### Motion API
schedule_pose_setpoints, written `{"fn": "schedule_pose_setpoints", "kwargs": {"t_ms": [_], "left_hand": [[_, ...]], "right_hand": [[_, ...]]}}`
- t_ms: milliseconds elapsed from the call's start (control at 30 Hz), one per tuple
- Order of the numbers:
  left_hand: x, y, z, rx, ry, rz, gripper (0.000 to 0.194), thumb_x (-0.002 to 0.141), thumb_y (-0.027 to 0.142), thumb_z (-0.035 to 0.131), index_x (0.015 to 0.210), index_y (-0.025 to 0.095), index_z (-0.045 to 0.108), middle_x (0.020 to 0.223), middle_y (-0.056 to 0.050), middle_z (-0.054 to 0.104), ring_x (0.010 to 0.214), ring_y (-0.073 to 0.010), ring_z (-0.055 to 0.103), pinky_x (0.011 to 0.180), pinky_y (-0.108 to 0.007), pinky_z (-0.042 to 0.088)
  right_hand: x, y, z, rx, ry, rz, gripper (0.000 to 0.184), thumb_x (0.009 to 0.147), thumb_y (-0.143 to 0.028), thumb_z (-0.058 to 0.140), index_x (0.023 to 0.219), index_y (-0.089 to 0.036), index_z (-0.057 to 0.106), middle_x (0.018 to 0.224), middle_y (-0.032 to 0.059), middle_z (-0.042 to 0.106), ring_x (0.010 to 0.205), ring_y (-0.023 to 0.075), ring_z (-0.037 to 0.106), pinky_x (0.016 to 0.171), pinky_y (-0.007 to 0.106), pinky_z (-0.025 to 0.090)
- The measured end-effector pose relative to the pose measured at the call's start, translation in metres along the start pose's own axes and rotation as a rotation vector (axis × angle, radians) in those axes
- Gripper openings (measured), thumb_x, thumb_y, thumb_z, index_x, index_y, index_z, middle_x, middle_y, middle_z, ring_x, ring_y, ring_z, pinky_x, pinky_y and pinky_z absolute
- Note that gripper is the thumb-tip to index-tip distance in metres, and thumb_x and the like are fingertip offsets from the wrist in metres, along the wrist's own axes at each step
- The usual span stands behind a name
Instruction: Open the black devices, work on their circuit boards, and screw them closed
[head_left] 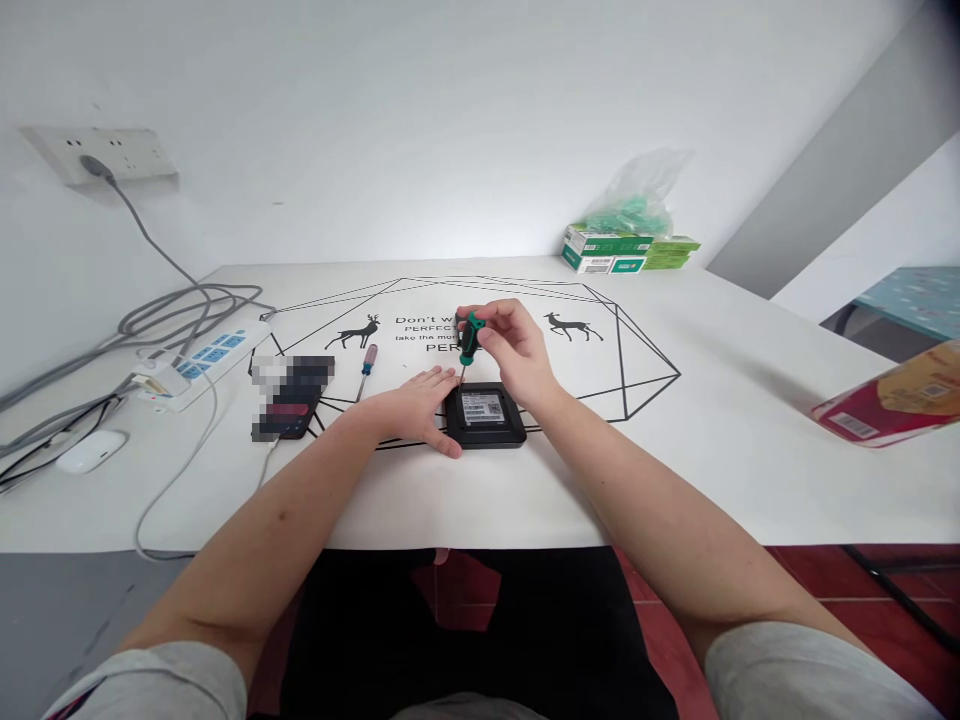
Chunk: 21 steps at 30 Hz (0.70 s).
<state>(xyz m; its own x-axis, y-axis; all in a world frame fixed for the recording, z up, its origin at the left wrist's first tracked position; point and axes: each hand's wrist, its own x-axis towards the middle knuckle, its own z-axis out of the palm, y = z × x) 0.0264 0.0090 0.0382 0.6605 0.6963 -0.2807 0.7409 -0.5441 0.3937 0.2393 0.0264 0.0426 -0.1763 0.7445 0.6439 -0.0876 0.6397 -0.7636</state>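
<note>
A white table (675,480) meets a white wall (375,120) above red floor (862,612). Toward its front edge sits a black box (484,432). The left hand (420,405), spread wide, touches the box; the right hand (521,350) grips a green screwdriver (470,345).

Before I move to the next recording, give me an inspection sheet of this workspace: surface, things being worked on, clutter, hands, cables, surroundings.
Surface: white tabletop printed with black lines, deer and lettering.
Things worked on: black device, lying flat, label up; green-and-black screwdriver, tip at the device's far left corner, contact unclear.
Clutter: second screwdriver, phone, white case, boxes with a plastic bag on top, red-and-yellow package.
Hands: right hand grips the green-and-black screwdriver; left hand lies along the device's left side.
Cables: several around the power strip.
Surroundings: white wall, wall socket with one plug, red floor.
</note>
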Motion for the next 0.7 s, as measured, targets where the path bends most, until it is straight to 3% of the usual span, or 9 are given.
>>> {"fn": "schedule_pose_setpoints", "kwargs": {"t_ms": [133,267,400,567,700], "left_hand": [[-0.001,0.001,-0.001,-0.008,0.009,-0.013,0.147,0.069,0.091,0.078,0.180,0.020,0.014,0.188,-0.019,0.005,0.173,-0.0489,0.001,0.138,-0.062,0.018],[0.000,0.001,-0.001,-0.006,0.006,-0.011,0.148,0.069,0.092,0.078,0.180,0.019,0.012,0.188,-0.020,0.005,0.172,-0.0496,0.003,0.138,-0.061,0.018],[0.002,0.000,0.001,0.008,0.010,0.004,0.149,0.068,0.094,0.075,0.180,0.018,0.013,0.188,-0.019,0.005,0.172,-0.0488,0.003,0.139,-0.059,0.015],[0.003,-0.003,0.001,0.009,0.015,0.016,0.149,0.068,0.096,0.075,0.180,0.019,0.014,0.188,-0.019,0.006,0.172,-0.0506,0.004,0.138,-0.063,0.016],[0.002,-0.003,0.001,0.003,0.016,0.013,0.148,0.068,0.094,0.076,0.181,0.021,0.013,0.188,-0.019,0.007,0.172,-0.0502,0.003,0.138,-0.063,0.016]], "right_hand": [[-0.003,-0.003,0.006,0.050,-0.001,0.026,0.049,0.087,-0.053,0.087,0.113,-0.032,0.052,0.126,0.0041,0.077,0.107,0.0222,0.080,0.102,0.050,0.067],[-0.006,-0.003,0.008,0.014,-0.014,-0.002,0.038,0.101,-0.056,0.071,0.129,-0.035,0.057,0.143,0.0069,0.071,0.121,0.0238,0.077,0.113,0.054,0.063],[-0.004,-0.002,0.003,-0.197,0.009,-0.126,0.029,0.109,-0.051,0.056,0.131,-0.036,0.068,0.148,0.0088,0.062,0.140,0.0302,0.063,0.113,0.060,0.060],[0.000,-0.003,-0.002,-0.375,0.097,-0.216,0.027,0.109,-0.034,0.049,0.121,-0.034,0.074,0.116,0.0080,0.064,0.116,0.0268,0.066,0.106,0.058,0.061],[-0.001,-0.004,0.001,-0.273,0.100,-0.138,0.021,0.105,-0.034,0.054,0.120,-0.034,0.069,0.125,0.0056,0.072,0.113,0.0251,0.070,0.100,0.053,0.064]]}}
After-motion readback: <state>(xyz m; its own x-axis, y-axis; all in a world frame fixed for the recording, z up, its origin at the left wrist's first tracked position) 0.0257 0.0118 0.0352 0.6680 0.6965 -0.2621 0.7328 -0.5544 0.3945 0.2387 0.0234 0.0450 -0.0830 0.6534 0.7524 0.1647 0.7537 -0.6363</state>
